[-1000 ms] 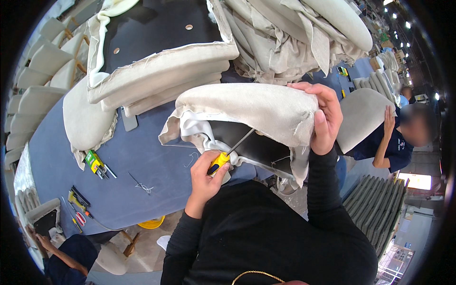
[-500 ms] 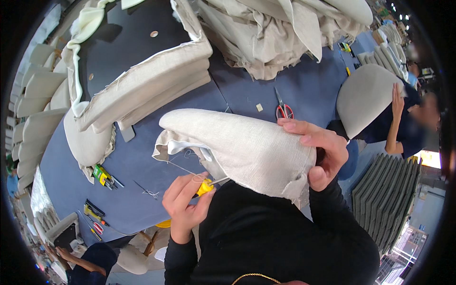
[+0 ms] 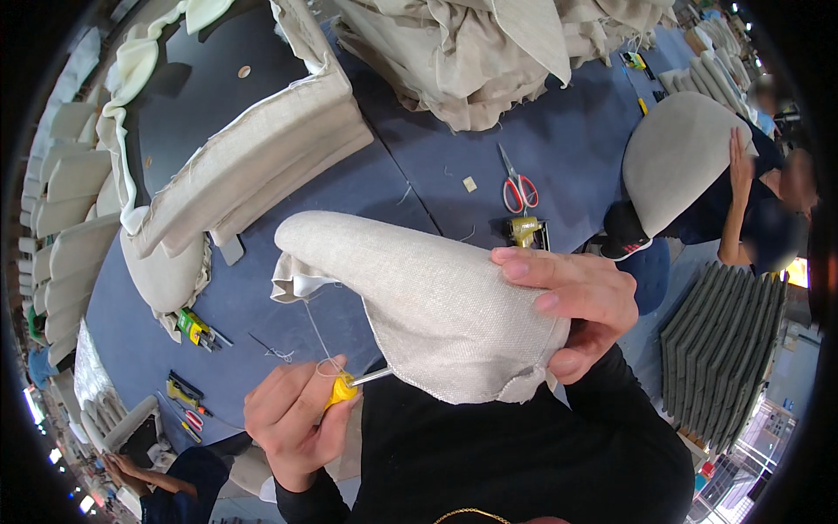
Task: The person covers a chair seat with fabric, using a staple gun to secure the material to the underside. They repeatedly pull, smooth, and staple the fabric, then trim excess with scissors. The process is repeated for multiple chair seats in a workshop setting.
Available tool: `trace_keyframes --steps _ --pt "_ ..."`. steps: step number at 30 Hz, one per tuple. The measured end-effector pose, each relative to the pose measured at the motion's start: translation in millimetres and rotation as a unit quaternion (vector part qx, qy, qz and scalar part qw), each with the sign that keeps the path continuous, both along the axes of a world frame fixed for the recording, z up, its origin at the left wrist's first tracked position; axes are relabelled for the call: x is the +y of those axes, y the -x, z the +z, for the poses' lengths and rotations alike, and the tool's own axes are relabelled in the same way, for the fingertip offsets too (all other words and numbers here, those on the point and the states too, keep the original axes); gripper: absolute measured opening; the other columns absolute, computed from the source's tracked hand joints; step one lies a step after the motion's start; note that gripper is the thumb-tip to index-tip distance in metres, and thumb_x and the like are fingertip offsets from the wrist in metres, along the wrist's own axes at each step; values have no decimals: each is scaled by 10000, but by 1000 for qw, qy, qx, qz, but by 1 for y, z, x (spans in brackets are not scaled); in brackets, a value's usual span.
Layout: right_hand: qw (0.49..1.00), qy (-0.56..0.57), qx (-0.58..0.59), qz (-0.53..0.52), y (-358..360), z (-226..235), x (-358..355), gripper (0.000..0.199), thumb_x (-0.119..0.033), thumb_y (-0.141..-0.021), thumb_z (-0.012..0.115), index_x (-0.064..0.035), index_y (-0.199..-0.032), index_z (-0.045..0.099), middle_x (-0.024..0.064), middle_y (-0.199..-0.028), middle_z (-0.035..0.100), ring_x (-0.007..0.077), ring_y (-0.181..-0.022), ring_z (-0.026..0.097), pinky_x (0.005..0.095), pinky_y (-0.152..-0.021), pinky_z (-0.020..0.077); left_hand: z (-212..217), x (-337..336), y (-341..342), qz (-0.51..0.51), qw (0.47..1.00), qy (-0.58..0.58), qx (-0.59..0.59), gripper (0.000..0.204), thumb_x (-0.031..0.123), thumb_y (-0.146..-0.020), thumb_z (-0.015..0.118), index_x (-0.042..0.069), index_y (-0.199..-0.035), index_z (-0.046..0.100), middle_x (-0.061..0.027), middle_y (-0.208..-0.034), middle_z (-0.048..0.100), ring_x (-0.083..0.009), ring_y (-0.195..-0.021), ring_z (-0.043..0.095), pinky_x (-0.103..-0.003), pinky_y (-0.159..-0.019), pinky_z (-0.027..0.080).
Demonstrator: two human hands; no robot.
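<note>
My right hand (image 3: 580,301) grips the right end of a curved, beige fabric-covered upholstery piece (image 3: 436,306), fingers on top and thumb underneath. The piece is held up above the table's near edge, with loose fabric and white padding showing at its left end. In my left hand (image 3: 292,419) is a yellow-handled screwdriver (image 3: 342,389), pinched between thumb and fingers. Its metal shaft points right, reaching the cover's lower edge, where the tip is hidden. A thin thread (image 3: 316,330) hangs from the cover's left end and loops near the handle.
Red-handled scissors (image 3: 521,194) and a yellowish tool (image 3: 526,231) lie beyond the piece on the blue-grey table (image 3: 297,205). A large upholstered frame (image 3: 253,157) stands far left, beside heaped beige fabric (image 3: 471,65). At right, a co-worker's hand (image 3: 740,166) rests on a beige panel (image 3: 676,153).
My left hand and the screwdriver have moved left and down, showing more shaft. The upholstery piece has tilted and shifted slightly left and down. The yellowish tool beside the scissors has come into sight.
</note>
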State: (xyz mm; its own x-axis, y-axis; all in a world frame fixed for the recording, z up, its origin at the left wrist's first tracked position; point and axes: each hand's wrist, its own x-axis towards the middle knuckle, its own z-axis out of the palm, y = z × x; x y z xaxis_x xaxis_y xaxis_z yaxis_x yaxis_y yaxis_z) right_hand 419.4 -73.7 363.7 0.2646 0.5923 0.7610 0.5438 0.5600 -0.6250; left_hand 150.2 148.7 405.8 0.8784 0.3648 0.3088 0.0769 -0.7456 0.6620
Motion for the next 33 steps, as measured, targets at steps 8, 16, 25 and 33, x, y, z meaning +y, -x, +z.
trace_keyframes --steps 8,16,25,33 --pt "1000 -22 13 4 -1 -2 -9 507 -165 -828 874 157 -1191 725 439 -1227 716 499 -1109 785 466 -917 655 -17 -31 14 38 999 32 2 392 121 -738 814 -53 -1089 812 -199 -939 785 -288 -755 732 -347 -699 558" --pt "1000 1 3 22 -5 2 -12 585 -169 -818 915 113 -1271 675 429 -1280 701 489 -1174 765 496 -987 630 -8 -28 18 35 999 7 38 395 133 -760 829 -74 -1094 792 -220 -969 789 -318 -799 748 -364 -738 575" --pt "988 56 143 -8 11 -18 -24 820 -490 -905 872 53 -1393 499 417 -1488 545 428 -1317 679 463 -1079 559 -105 -22 63 107 994 29 -9 249 123 -859 820 -37 -1027 730 -167 -893 762 -316 -775 711 -364 -723 546" --pt "936 214 126 -251 28 7 -22 1074 -534 -702 1002 9 -1504 539 184 -1374 700 346 -1265 711 420 -1103 516 -338 -20 180 458 871 117 133 246 194 -967 797 -7 -1071 702 -199 -986 725 -352 -858 689 -427 -809 540"
